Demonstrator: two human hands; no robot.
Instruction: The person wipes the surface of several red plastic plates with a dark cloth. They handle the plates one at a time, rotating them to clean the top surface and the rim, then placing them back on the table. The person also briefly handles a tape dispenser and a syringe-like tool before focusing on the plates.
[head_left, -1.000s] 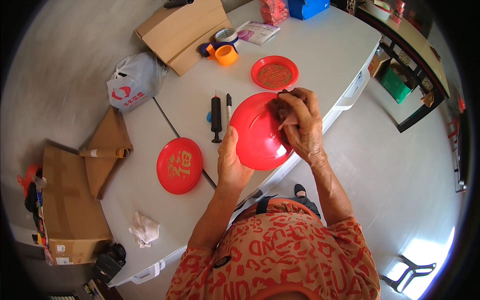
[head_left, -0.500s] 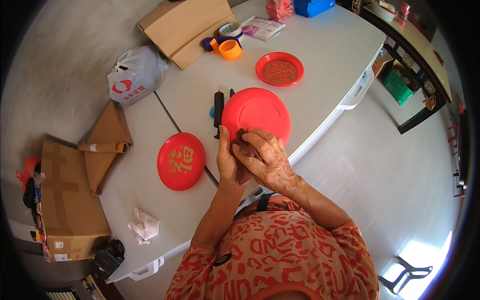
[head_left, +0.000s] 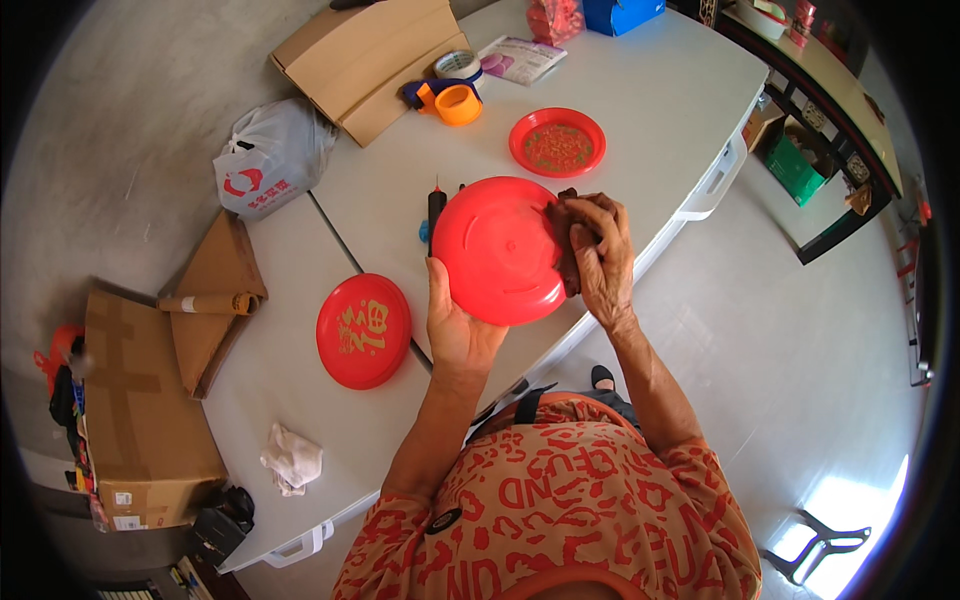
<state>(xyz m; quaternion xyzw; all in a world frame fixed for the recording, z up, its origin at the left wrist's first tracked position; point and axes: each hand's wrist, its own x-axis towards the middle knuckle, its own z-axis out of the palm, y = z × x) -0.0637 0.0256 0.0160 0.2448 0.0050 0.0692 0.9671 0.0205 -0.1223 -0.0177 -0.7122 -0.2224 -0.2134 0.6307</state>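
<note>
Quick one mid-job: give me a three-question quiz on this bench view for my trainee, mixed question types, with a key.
1. True or false: the red plate in hand lies flat on the white table.
2. Which hand presses a dark cloth to that plate? A left hand B right hand
3. Fill in: the plate with gold lettering lies to the person's ____.

Key: 1 false, it is held up in both hands; 2 B; 3 left.
</note>
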